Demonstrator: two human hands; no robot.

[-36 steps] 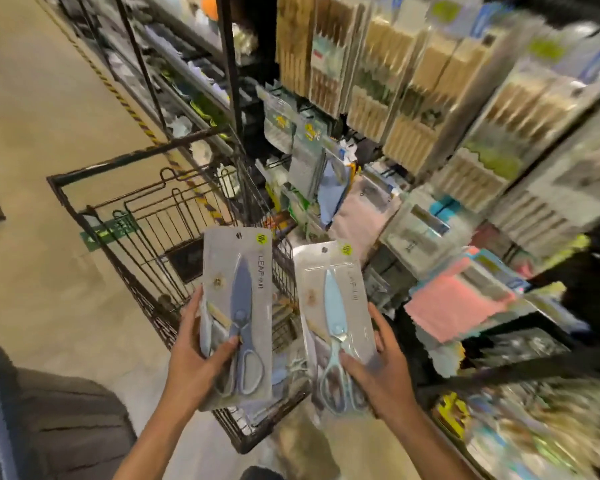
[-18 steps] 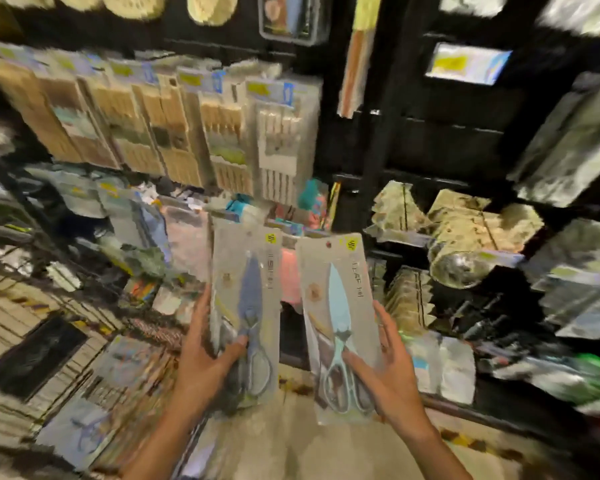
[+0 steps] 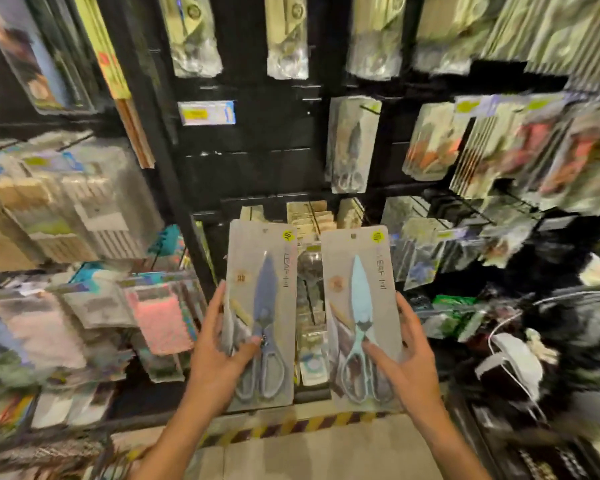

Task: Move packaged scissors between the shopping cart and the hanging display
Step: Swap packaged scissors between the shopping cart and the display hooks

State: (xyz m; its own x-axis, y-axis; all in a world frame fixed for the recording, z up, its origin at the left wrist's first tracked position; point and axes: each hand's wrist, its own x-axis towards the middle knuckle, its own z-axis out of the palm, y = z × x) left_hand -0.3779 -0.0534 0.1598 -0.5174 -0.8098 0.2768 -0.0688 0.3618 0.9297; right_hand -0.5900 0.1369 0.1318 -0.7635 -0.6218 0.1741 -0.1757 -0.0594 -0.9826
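Note:
My left hand (image 3: 219,355) grips the lower left of a grey card pack holding dark blue scissors (image 3: 265,306), thumb across its front. My right hand (image 3: 404,358) holds a second pack with light blue scissors (image 3: 361,306) the same way. Both packs stand upright, side by side, in front of the black hanging display (image 3: 257,168). One more scissors pack (image 3: 352,147) hangs on a peg above the right pack. The shopping cart is out of view except perhaps a blurred wire corner at the bottom left.
Blurred packaged goods hang all over the display, wooden utensils at the left (image 3: 66,216), pink cloths (image 3: 163,317) lower left. A bare peg area with a price tag (image 3: 207,113) sits above my left hand. Yellow-black floor tape (image 3: 291,427) runs below the rack.
My view has swung right, from the cart to the hanging display. Both hands kept their packs and carried them in front of the rack, slightly higher.

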